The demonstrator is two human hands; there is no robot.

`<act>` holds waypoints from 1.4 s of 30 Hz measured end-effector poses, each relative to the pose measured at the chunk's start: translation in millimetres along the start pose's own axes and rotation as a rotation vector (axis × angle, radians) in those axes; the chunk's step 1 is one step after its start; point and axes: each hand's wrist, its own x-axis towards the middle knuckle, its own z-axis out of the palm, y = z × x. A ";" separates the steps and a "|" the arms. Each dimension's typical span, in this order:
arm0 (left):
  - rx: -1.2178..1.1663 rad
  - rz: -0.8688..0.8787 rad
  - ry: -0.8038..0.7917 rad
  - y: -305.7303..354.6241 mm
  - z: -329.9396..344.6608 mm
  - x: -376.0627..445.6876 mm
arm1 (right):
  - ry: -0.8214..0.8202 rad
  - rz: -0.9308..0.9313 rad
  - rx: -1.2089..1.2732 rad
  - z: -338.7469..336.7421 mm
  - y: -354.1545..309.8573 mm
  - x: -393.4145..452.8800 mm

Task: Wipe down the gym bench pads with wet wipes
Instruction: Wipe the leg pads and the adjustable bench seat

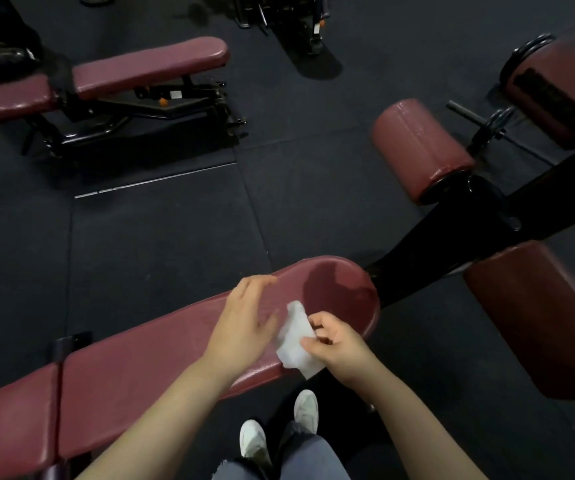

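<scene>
The long maroon vinyl bench pad [161, 344] is stretching diagonally across the view, its long axis running from the lower left edge of the picture up to a rounded end at centre right. That rounded end [343, 289] is pointing up and to the right, toward the black steel frame beam [452, 233], and a darker patch is showing on it. A seam is splitting the pad near the lower left, where a shorter maroon section [9, 431] is lying in line with it.

The white wet wipe [296, 344], partly folded, is hanging over the pad's near edge, close to the rounded end, its upper corner lying on the pad surface. The right hand [334, 344] is coming in from the lower right, fingers curled, pinching the wipe's right side between thumb and fingertips. The left hand [244, 323] is reaching in from below, palm down over the pad's middle width, fingers straight and loosely spread, pointing toward the far edge; its thumb side is sitting just beside the wipe. Whether the palm is actually pressing on the pad, I cannot tell.

White sneakers [307, 407] are standing on the dark rubber floor [161, 237] just beside the pad's near edge. A second maroon adjustable bench [147, 65] is sitting well apart at upper left, and a maroon roller pad [421, 147] is sticking out at upper right.
</scene>
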 end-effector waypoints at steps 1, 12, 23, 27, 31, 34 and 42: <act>0.030 0.083 -0.004 1.2 4.3 0.8 | 0.006 0.008 0.000 -3.7 3.7 2.0; -0.450 -0.256 -0.235 7.3 59.1 16.2 | 0.219 -0.150 -0.038 -49.0 26.9 31.6; -0.091 -0.324 -0.135 -36.2 105.6 50.5 | 0.139 0.059 -0.099 -100.9 75.0 94.5; 0.167 -0.326 -0.187 -74.6 118.2 54.9 | 0.382 0.073 -0.247 -121.0 87.5 130.1; 0.174 -0.330 -0.160 -102.2 126.9 53.5 | 0.427 0.016 -0.419 -130.0 84.8 166.2; 0.150 -0.325 -0.126 -120.0 130.1 47.1 | 0.523 -0.053 -0.482 -124.9 86.2 195.7; 0.145 -0.322 -0.112 -170.0 113.1 25.0 | 0.685 -0.070 -0.886 -62.4 118.0 256.7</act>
